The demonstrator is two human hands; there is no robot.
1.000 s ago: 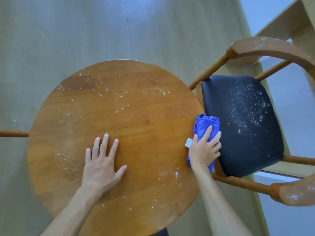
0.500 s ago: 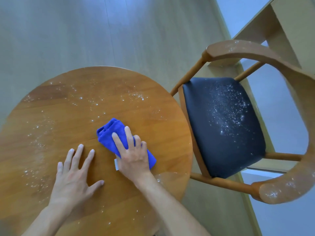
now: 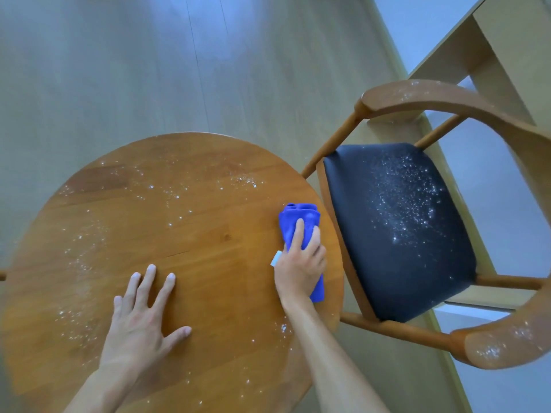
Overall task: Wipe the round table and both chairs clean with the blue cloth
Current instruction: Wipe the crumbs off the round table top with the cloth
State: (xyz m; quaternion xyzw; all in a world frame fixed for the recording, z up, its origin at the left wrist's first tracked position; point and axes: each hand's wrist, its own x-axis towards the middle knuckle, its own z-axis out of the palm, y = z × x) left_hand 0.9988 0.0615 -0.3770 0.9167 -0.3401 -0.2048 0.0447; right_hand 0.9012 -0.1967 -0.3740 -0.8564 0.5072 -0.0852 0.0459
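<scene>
The round wooden table (image 3: 190,222) fills the lower left, with white crumbs along its far, left and near parts and a cleaner band across the middle. My right hand (image 3: 301,263) presses the folded blue cloth (image 3: 298,222) flat on the table near its right edge; a white tag sticks out by the thumb. My left hand (image 3: 143,317) lies flat on the tabletop with fingers spread, holding nothing. To the right stands a wooden chair with a black seat (image 3: 399,234) sprinkled with white specks, and its curved backrest (image 3: 507,347) is dusty too.
A light wooden frame or shelf (image 3: 489,55) stands behind the chair at the upper right. Pale wood floor (image 3: 149,70) surrounds the table. A small piece of brown wood (image 3: 2,276) shows at the far left edge.
My right hand slid the cloth from the table's right edge to its middle, then back to the right edge. My left hand stayed flat on the table.
</scene>
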